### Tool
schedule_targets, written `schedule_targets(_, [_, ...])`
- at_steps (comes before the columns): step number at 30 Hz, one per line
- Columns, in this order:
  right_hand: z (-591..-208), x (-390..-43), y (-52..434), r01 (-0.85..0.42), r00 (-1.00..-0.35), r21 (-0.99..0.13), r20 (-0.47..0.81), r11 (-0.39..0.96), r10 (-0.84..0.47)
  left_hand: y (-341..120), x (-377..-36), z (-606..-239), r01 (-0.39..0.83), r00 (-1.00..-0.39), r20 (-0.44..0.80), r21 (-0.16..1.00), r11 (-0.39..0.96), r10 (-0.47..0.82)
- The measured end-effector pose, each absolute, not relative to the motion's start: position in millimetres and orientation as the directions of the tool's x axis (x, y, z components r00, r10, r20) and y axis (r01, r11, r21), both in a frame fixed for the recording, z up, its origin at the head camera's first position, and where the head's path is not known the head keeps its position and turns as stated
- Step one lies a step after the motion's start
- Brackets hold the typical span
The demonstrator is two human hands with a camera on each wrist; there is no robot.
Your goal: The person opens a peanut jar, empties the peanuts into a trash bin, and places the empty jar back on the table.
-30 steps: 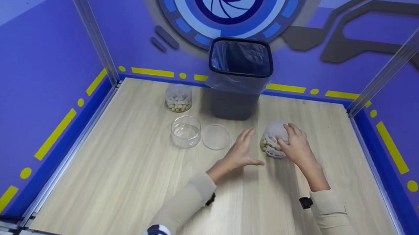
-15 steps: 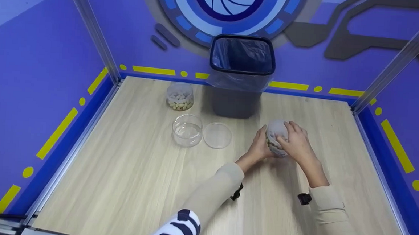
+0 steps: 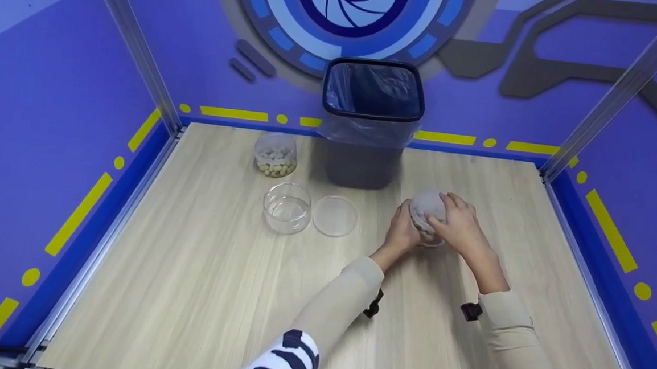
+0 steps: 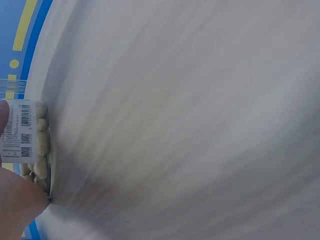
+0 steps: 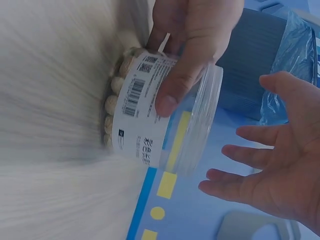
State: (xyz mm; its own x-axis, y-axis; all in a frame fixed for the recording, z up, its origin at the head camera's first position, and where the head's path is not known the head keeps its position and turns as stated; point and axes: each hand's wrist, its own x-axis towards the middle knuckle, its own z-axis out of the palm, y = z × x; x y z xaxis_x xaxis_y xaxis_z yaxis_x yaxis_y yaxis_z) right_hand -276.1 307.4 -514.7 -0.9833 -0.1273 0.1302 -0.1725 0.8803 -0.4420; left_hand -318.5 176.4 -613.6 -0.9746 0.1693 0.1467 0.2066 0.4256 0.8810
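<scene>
While the left hand (image 3: 403, 230) wraps the side of a clear jar (image 5: 150, 95) of pale nut-like pieces (image 5: 116, 84), thumb across the white label (image 5: 142, 132), the right hand (image 5: 282, 150) has fingers straight and spread just off the lid (image 5: 206, 120), gripping nothing. Jar is lid-up on the tabletop (image 3: 186, 273), toward the person's right; can't tell if slightly tipped. Side grip probably steadies it, leaving the lid uncovered. Clear bowl (image 3: 286, 225) and flat clear disc (image 3: 335, 216) sit side by side left of the hands, likely for easy reach. Second jar (image 3: 275, 157) stands farther back, near the lined bin (image 3: 361, 163), presumably out of the way.
</scene>
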Motion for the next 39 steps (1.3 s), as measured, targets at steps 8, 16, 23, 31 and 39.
schedule_targets(8, [-501, -269, 301, -0.188, -0.981, -0.467, 0.136, 0.864, -0.140, 145, -310, -604, 0.350, -0.936, 0.283, 0.792, 0.501, 0.207])
schedule_targets(16, [-490, -264, 285, -0.258, -0.965, -0.509, 0.172, 0.821, -0.196, 106, -297, -579, 0.500, -0.862, 0.452, 0.687, 0.527, 0.229])
schedule_targets(23, [-484, -257, 272, -0.260, -0.966, -0.576, 0.155, 0.775, -0.209, 76, -287, -554, 0.612, -0.781, 0.558, 0.592, 0.524, 0.282])
schedule_targets(31, [-480, -251, 259, -0.209, -0.974, -0.693, 0.084, 0.690, -0.210, 51, -279, -534, 0.637, -0.734, 0.606, 0.456, 0.621, 0.307])
schedule_targets(39, [-481, -255, 243, -0.188, -0.974, -0.765, 0.064, 0.616, -0.218, 32, -276, -532, 0.645, -0.677, 0.660, 0.317, 0.696, 0.326])
